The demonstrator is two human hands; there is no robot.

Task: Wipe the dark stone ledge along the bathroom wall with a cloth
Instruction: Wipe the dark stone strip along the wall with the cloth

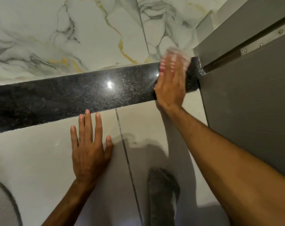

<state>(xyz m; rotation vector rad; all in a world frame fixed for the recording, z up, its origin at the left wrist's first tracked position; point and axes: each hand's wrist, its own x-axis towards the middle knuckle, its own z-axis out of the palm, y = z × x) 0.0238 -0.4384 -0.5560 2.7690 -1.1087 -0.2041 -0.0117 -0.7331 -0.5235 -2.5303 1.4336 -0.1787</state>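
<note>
A dark speckled stone ledge point(83, 92) runs across the view below the white marble wall point(73, 30). My right hand point(171, 85) lies flat on the ledge's right end, pressing a pale cloth with red stripes point(176, 54) that shows blurred beyond my fingertips. My left hand point(89, 144) rests flat with fingers spread on the pale tile face point(32, 160) under the ledge, holding nothing, its fingertips just short of the ledge's front edge.
A grey partition panel point(252, 103) with a metal strip and screws point(260, 44) closes off the right side, meeting the ledge's end. A foot in a dark sock point(163, 193) shows below. A grey ribbed object point(1, 206) sits at the lower left corner.
</note>
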